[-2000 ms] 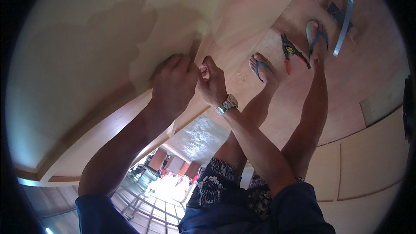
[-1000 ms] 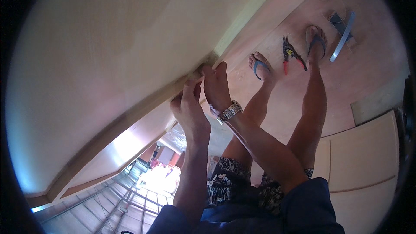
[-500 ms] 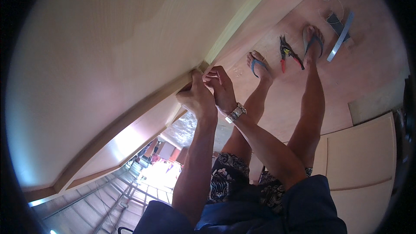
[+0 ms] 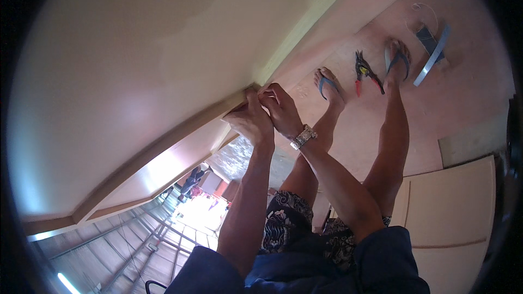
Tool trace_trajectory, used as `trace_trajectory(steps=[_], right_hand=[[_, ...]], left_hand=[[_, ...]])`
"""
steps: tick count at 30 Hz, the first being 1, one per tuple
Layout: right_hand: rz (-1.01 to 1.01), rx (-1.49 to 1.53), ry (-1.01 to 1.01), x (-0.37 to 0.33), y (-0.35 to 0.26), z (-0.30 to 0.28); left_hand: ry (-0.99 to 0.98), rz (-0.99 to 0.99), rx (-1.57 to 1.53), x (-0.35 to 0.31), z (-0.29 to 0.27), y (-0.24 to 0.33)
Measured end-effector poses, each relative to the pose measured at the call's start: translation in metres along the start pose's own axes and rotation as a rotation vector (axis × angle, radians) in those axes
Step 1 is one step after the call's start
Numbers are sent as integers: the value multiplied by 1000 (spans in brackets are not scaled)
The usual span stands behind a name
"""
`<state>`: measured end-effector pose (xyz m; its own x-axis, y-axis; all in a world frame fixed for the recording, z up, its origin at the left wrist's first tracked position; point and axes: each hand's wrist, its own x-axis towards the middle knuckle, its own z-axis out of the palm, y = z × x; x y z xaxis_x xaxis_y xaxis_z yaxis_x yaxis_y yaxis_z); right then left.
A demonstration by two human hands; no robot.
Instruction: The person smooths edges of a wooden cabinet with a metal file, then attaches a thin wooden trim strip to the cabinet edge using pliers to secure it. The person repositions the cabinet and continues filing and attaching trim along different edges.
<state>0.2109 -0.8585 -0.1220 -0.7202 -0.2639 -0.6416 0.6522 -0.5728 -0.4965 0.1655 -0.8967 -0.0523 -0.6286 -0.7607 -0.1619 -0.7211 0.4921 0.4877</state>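
Note:
A large pale wooden panel (image 4: 141, 76) with a wood strip along its edge (image 4: 163, 141) fills the upper left. My left hand (image 4: 253, 120) is closed round that edge near the corner, thumb on top and fingers curled under it. Right beside it, at the corner, my right hand (image 4: 280, 108) has its fingers bent and pinched together. Whatever lies between those fingertips is too small or too hidden to make out. A metal-band watch (image 4: 303, 137) circles the right wrist.
Red-handled snips (image 4: 366, 72) lie on the floor between my sandalled feet. To their right are a metal strip (image 4: 433, 57), a dark flat piece (image 4: 426, 38) and a thin wire loop (image 4: 433, 10). A cream panel (image 4: 449, 207) stands at lower right. Another person (image 4: 192, 182) appears in the background.
The view has shifted slightly, so the floor and feet sit a little lower and farther right. Both hands stay at the panel's corner. A person in the background has come into sight.

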Motion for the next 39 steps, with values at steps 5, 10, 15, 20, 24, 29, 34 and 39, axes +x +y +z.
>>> trace_trajectory(steps=[5,10,15,20,24,29,34,39], right_hand=[[31,65,36,4,-9,21],[72,-147,115,13,-16,53],[77,338,78,13,-18,46],[176,113,138,23,-6,23],[180,193,76,17,-13,21],[148,22,92,19,-26,19],[13,-59,108,17,-24,17],[503,-340,-437,41,-27,-151]], left_hand=[[48,-233,-482,8,-39,27],[-8,-81,-176,14,-82,45],[90,103,-78,10,-72,26],[-68,107,-187,13,-87,17],[-29,-111,-284,24,-103,31],[85,73,-220,24,-147,65],[114,62,-13,36,-155,65],[100,120,-121,38,-159,46]])
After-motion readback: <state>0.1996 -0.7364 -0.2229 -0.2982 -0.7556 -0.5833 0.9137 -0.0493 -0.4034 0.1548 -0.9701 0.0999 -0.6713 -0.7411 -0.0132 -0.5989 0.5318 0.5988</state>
